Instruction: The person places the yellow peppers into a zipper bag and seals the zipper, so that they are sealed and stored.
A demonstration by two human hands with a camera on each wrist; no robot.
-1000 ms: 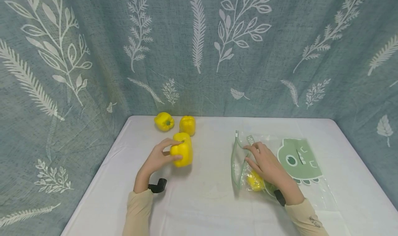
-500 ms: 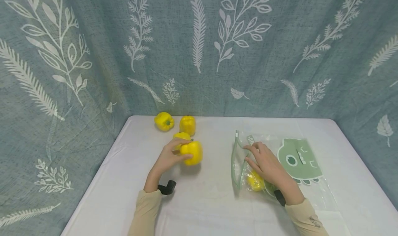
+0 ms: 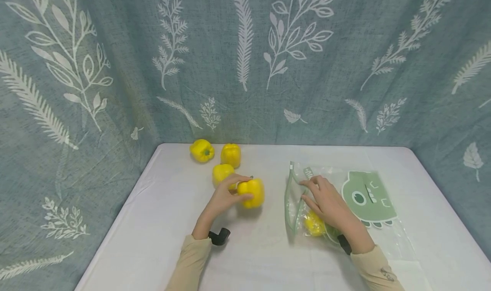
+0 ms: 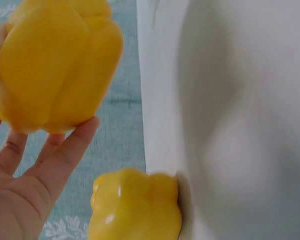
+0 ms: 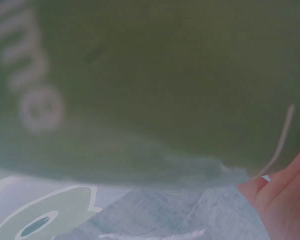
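Note:
My left hand [image 3: 223,198] grips a yellow bell pepper [image 3: 256,193] between thumb and fingers, above the white table. Close up in the left wrist view, the pepper fills the upper left, with fingertips against its lower side. My right hand [image 3: 329,203] holds the green-edged mouth of a clear zip bag [image 3: 370,197], which lies flat with a green cartoon monster print. The mouth gapes toward the left. Inside the bag, under my right hand, shows another yellow pepper [image 3: 314,223]. Green bag film covers most of the right wrist view and hides my right fingertips.
Behind my left hand stands a yellow pepper [image 3: 222,173]. Two more peppers, one on its side [image 3: 202,150] and one upright [image 3: 231,155], are near the back edge of the white table [image 3: 153,223]. A patterned blue-green curtain [image 3: 215,61] hangs behind and at both sides.
My left hand has carried the pepper to the right, away from the other peppers and closer to the bag. The right hand and the bag have stayed in place.

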